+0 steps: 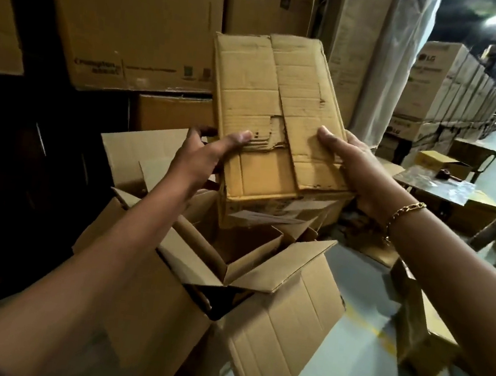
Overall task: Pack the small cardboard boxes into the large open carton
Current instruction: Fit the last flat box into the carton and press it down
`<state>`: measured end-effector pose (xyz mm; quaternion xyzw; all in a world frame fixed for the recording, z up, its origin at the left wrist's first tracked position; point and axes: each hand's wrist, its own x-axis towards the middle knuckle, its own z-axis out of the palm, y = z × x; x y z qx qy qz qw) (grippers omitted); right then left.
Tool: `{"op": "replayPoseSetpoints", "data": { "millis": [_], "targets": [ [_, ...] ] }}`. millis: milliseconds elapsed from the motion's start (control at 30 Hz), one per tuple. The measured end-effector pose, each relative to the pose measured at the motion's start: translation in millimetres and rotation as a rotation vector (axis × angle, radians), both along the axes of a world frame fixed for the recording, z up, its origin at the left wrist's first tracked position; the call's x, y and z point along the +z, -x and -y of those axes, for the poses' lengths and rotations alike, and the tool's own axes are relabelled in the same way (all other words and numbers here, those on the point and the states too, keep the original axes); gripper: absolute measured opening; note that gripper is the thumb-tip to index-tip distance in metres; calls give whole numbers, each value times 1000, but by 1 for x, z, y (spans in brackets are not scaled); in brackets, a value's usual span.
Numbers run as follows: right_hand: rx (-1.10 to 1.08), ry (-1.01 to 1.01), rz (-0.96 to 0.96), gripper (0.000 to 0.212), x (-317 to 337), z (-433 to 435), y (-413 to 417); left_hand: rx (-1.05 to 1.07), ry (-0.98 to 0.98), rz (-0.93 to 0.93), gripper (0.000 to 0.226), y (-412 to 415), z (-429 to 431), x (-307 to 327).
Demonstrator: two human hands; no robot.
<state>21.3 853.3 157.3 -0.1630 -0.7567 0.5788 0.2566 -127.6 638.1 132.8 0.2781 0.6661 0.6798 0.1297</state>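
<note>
Here, at the far left, tall stacked cartons (pixel 130 19) stand as a wall; just below and right of them the large open carton (pixel 274 299) sits on the floor with its flaps splayed outward; its inside is dark, and whether any small boxes already lie in it cannot be told, so by my reckoning the packing is at an early or middle stage, with this box not yet in; the left hand (pixel 203 158) grips the left side of the small box (pixel 275 123), thumb laid flat across the top face and fingers curled out of sight underneath, closed on it rather than spread; the small box is worn, with torn flaps, held up in the air above the carton's mouth and tilted away from the camera; the right hand (pixel 357 169) clamps the right side the same way, thumb on top, fingers wrapped below, a gold bracelet (pixel 404 212) at the wrist; further right another small box (pixel 422 328) stands on the floor, seemingly waiting its turn; beyond it a table (pixel 438 185) carries clutter
</note>
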Motion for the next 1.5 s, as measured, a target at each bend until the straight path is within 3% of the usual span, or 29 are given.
{"op": "replayPoseSetpoints", "data": {
  "millis": [133, 233, 400, 500, 567, 767, 967, 1133, 1500],
  "targets": [
    [25, -25, 177, 58, 17, -48, 29, -9, 144, 34, 93, 24, -35, 8],
    [66, -8, 283, 46, 27, -73, 60, 51, 188, 77, 97, 39, -53, 12],
    [198, -3, 437, 53, 33, -110, 112, 192, 246, 107, 79, 46, -73, 11],
    [304, -37, 512, 58, 29, -130, 135, 260, 311, 142, 48, 40, -86, 9],
    [351, -71, 524, 58, 24, -143, 147, 338, 322, 165, 39, 31, -96, 4],
    [474, -93, 578, 54, 7, -162, 169, 540, 338, 213, 79, 17, -118, -17],
    [579, -123, 590, 60, -4, -164, 189, 628, 278, 184, 57, 10, -125, -27],
    [608, -101, 605, 62, -18, -156, 201, 695, 262, 221, 64, 12, -123, -33],
    [592, -79, 644, 63, -34, -160, 227, 696, 282, 238, 57, 33, -128, -41]
  ]
}}
